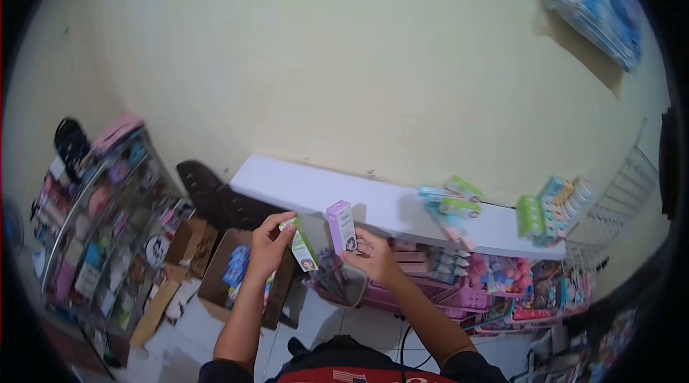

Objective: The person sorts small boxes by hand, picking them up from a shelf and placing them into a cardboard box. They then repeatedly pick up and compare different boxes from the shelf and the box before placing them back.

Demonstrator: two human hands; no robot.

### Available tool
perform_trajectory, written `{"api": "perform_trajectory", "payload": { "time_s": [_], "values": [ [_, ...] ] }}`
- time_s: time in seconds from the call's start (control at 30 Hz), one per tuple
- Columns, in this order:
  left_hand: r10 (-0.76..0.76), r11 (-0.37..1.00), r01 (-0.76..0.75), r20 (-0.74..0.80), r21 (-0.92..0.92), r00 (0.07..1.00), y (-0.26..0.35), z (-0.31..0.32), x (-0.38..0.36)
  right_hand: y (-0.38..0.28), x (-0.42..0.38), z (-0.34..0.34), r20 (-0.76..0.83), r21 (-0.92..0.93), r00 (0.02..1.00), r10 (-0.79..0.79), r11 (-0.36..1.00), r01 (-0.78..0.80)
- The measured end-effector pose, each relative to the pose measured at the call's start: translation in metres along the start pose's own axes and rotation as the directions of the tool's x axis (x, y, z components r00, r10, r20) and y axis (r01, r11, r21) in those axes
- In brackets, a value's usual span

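Observation:
My left hand (270, 243) is closed on a small green and white box (303, 248), tilted, with a round picture near its lower end. Beside it, my right hand (375, 257) grips a purple and white box (342, 228) by its lower side, and that box stands nearly upright. The two boxes are apart, held in front of the white shelf (301, 181). Print on both is too small to read. Below them is a grey bin (353, 290) with dark wrapped items in it.
Several green boxes (461, 207) lie on the shelf, with more boxes (530, 216) and rolls at its right end. Underneath are pink baskets (470, 297). At left are a glass display case (100, 225) and an open cardboard box (215, 286) on the floor. A dark chair back (204, 186) stands by the shelf.

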State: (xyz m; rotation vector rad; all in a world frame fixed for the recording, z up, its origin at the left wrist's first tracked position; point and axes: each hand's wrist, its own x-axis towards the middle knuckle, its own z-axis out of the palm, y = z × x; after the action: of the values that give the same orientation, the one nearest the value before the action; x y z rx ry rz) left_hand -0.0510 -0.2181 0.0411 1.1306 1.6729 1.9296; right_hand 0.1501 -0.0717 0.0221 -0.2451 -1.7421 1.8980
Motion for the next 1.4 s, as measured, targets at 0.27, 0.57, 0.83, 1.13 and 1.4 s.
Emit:
{"api": "perform_trajectory", "payload": {
  "time_s": [0.27, 0.57, 0.83, 1.13, 1.4],
  "values": [
    [-0.098, 0.989, 0.118, -0.209, 0.086, 0.973, -0.01, -0.127, -0.036, 0.059, 0.041, 0.103, 0.234, -0.034, 0.96, 0.153, 0.988, -0.15],
    [-0.249, 0.96, 0.279, -0.392, 0.021, 0.886, -0.075, -0.233, -0.067, 0.134, 0.079, 0.183, 0.305, -0.164, 0.896, 0.324, 0.944, -0.286],
    [-0.506, 0.792, 0.599, -0.422, 0.118, 0.753, -0.199, -0.307, -0.096, 0.271, 0.08, 0.249, 0.159, -0.112, 0.794, 0.587, 0.81, -0.576],
    [-0.593, 0.614, 0.677, -0.329, 0.406, 0.735, -0.322, -0.342, -0.085, 0.393, 0.092, 0.291, -0.079, -0.303, 0.596, 0.799, 0.55, -0.778],
    [-0.726, 0.429, 0.745, -0.295, 0.511, 0.621, -0.404, -0.34, -0.111, 0.489, 0.084, 0.297, -0.194, -0.449, 0.458, 0.867, 0.337, -0.828]
  ]
}}
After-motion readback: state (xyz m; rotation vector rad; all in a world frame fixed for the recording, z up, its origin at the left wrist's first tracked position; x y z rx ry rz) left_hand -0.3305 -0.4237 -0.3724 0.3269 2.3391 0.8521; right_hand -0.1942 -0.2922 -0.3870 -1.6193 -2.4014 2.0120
